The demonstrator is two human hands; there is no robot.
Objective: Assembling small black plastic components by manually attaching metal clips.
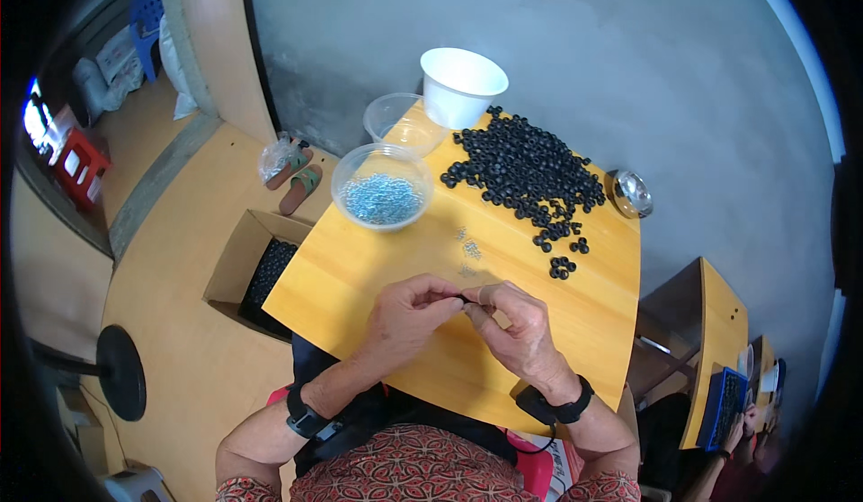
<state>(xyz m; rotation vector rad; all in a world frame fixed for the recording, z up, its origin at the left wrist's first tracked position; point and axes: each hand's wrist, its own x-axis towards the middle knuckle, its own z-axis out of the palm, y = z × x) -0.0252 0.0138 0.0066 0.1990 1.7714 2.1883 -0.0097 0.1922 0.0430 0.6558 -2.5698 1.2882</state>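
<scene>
My left hand [406, 315] and my right hand [516, 322] meet over the front part of the wooden table [575, 340]. Between their fingertips is a small black ring-like piece [464, 299], mostly hidden by the fingers. Both hands are closed in a pinch on it. Just beyond my hands lie a few little piles of tiny silver metal parts [471, 249]. Farther back spreads a large heap of black ring-shaped pieces [526, 165], with several stray ones [562, 267] nearer to my right hand. A clear plastic tub [382, 187] of small silver-blue metal parts stands at the left.
A white bowl [463, 88] and another clear tub [395, 117] stand at the back edge, a shiny metal bowl [631, 194] at the right. On the floor left are a cardboard box [235, 264] of black pieces and sandals [300, 189]. Another person's hand [735, 430] works at right.
</scene>
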